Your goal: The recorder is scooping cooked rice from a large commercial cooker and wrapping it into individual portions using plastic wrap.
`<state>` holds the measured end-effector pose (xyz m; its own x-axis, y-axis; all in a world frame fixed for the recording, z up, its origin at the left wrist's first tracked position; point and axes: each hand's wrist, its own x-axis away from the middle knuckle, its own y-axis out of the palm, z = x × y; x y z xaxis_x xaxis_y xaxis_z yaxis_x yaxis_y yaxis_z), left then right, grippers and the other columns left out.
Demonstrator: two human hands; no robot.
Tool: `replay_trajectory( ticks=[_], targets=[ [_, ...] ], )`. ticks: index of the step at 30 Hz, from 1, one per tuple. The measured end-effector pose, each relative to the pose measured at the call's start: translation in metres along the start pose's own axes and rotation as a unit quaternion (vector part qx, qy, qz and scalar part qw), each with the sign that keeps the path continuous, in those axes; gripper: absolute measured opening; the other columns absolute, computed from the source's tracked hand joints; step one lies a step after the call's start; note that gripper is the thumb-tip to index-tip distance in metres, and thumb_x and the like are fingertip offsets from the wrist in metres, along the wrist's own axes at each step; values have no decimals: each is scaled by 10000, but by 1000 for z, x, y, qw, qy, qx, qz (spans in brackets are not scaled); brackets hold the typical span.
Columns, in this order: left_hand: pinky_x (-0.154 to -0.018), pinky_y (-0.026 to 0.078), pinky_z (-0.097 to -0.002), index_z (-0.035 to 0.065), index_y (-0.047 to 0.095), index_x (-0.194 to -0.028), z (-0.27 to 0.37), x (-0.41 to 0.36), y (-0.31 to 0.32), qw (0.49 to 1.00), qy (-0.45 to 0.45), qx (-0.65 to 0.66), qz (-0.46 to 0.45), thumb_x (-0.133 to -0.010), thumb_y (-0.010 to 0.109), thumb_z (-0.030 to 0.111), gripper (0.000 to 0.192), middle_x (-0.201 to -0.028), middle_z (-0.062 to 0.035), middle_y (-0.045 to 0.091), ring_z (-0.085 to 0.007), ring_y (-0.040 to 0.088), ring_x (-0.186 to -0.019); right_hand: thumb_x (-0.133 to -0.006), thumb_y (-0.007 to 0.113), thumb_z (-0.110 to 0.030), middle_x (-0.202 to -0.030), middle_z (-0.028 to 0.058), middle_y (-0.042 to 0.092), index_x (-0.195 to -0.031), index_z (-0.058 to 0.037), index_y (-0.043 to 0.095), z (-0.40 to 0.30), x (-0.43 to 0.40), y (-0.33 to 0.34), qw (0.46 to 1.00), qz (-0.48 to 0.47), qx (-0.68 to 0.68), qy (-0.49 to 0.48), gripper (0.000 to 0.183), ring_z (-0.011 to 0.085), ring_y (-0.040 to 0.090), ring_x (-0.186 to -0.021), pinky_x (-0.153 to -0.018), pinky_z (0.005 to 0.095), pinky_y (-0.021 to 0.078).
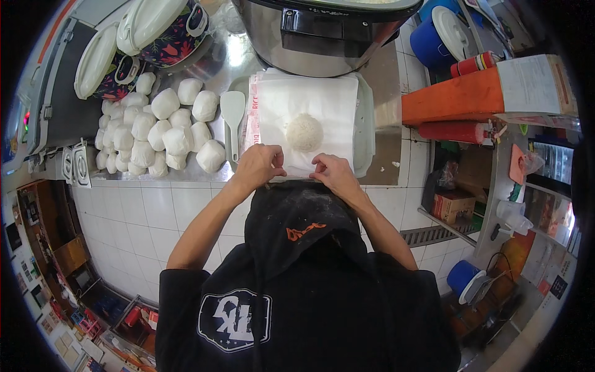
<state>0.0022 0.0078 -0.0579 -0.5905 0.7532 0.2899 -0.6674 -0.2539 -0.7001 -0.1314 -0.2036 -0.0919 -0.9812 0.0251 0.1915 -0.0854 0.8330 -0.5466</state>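
A rounded mound of white rice (304, 133) sits on the top sheet of a stack of white wrapping paper (279, 97). My left hand (260, 163) pinches the near edge of that sheet between thumb and fingers, left of the mound. On the other side, my right hand (335, 172) grips the same edge near its right part. Between both hands the paper's edge is slightly lifted. Beside the stack, at its left, lies a pale rice paddle (233, 116). Under the paper is a light tray (366, 135).
Many paper-wrapped bundles (160, 135) are piled on the steel table (384, 93) to the left. Behind them stand two patterned pots (174, 44) with white lids. A large rice cooker (320, 32) stands beyond the paper. An orange ledge (451, 95) is at the right.
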Motion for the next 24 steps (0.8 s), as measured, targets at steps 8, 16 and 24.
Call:
replay_trajectory(
  ticks=[8, 16, 24],
  targets=[
    [-699, 508, -380, 41, 700, -896, -5, 0, -4, 999, 15, 23, 39, -761, 791, 166, 205, -756, -79, 689, -261, 646, -740, -759, 795, -168, -950, 109, 640, -1030, -50, 673, -7, 3, -16, 995, 82, 41, -48, 320, 288, 597, -938, -841, 397, 480],
    [-831, 463, -376, 122, 742, -951, -7, 4, 2, 956, 148, -158, 198, -717, 781, 121, 237, -962, -3, 649, -230, 589, -950, -785, 755, -168, -1029, 45, 620, -1018, -89, 707, 17, 18, -36, 965, 139, 211, -77, 250, 255, 562, -1012, -887, 402, 443],
    [-820, 481, -383, 110, 755, -937, -57, 33, 20, 965, 208, -102, 127, -734, 754, 93, 204, -1045, 3, 693, -235, 609, -999, -791, 739, -96, -1040, 13, 672, -912, -90, 721, 37, 47, -34, 964, 110, 192, -149, 122, 231, 587, -1071, -919, 375, 439]
  ],
)
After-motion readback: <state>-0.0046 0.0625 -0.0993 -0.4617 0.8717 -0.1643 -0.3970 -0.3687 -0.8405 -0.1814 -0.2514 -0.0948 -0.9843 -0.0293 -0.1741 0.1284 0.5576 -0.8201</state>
